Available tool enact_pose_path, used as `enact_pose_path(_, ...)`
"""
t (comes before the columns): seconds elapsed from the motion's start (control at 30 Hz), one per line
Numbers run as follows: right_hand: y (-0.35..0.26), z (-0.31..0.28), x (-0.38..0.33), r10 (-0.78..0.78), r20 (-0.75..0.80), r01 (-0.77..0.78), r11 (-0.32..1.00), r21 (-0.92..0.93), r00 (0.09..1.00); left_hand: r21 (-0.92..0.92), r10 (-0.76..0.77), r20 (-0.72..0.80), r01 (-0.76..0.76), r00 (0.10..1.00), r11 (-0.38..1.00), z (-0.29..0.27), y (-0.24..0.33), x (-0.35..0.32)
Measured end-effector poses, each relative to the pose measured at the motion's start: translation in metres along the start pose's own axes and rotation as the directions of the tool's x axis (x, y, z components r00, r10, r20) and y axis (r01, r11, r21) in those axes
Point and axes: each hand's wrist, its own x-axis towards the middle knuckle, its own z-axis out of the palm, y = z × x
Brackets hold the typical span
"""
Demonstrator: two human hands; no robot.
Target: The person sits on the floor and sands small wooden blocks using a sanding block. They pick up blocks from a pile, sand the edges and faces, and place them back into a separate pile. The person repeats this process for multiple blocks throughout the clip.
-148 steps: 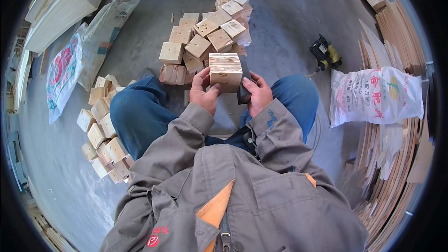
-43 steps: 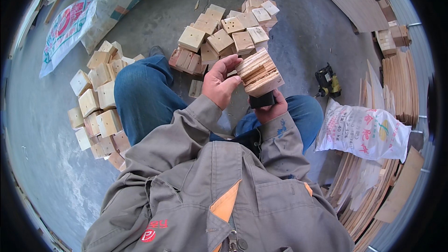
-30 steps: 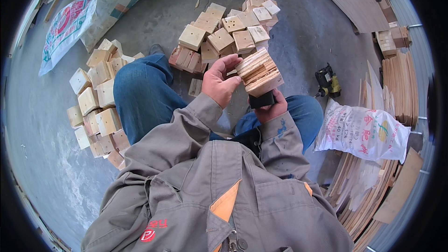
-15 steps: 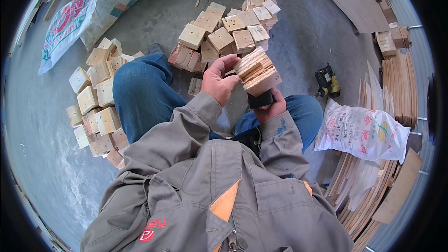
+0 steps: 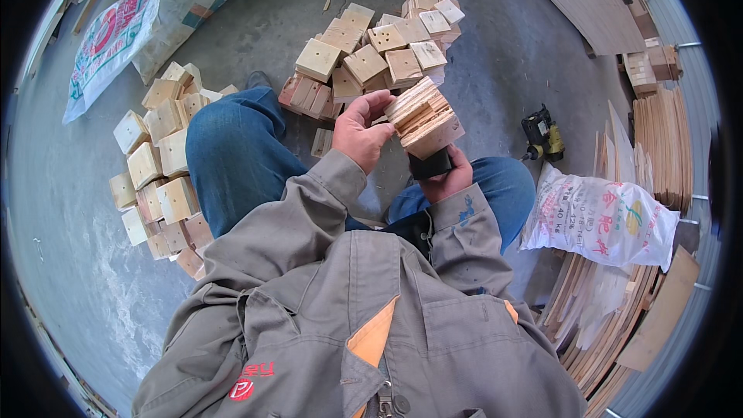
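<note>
A block of layered plywood [image 5: 425,118], with a rough notched face on top, is held tilted between my hands above my knees. My left hand [image 5: 361,137] has its thumb and index finger closed at the block's left edge. Below the block's near side, my right hand [image 5: 451,176] is wrapped round a black box-shaped thing [image 5: 430,165] that meets the block. What kind of thing it is does not show, and most of my right fingers are hidden. Just beyond my hands lies a heap of similar wooden blocks [image 5: 365,64], some with small dark holes.
Another pile of wooden blocks [image 5: 176,200] lies beside my left knee. On the right are a yellow-green and black power tool [image 5: 544,137], a white printed sack [image 5: 600,217] and stacked thin wood strips [image 5: 662,147]. More sacks [image 5: 124,39] lie at the far left.
The plywood block and the black thing have shifted very slightly left with my hands. My grip looks the same, and the piles have not moved.
</note>
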Motion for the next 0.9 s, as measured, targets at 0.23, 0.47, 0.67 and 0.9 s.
enact_pose_path(0.23,-0.0003,-0.0057,0.0023,0.009,0.021,-0.008,1.0,-0.01,1.0,0.01,0.004,0.012,-0.005,1.0,1.0,-0.0001,0.0013,-0.001)
enact_pose_path(0.47,0.0014,-0.0009,-0.0001,0.0,0.008,0.0,1.0,-0.014,1.0,-0.015,0.013,0.01,-0.013,1.0,1.0,-0.003,-0.001,0.0006)
enact_pose_path(0.67,0.0012,-0.0047,0.0018,0.02,0.036,-0.019,1.0,-0.012,0.999,0.006,-0.003,0.004,0.003,1.0,1.0,-0.0011,0.0019,-0.0011)
enact_pose_path(0.9,0.0026,-0.0027,0.0011,-0.009,0.018,0.01,0.998,-0.056,1.0,0.009,-0.02,-0.005,0.02,1.0,1.0,-0.001,0.0039,-0.0009)
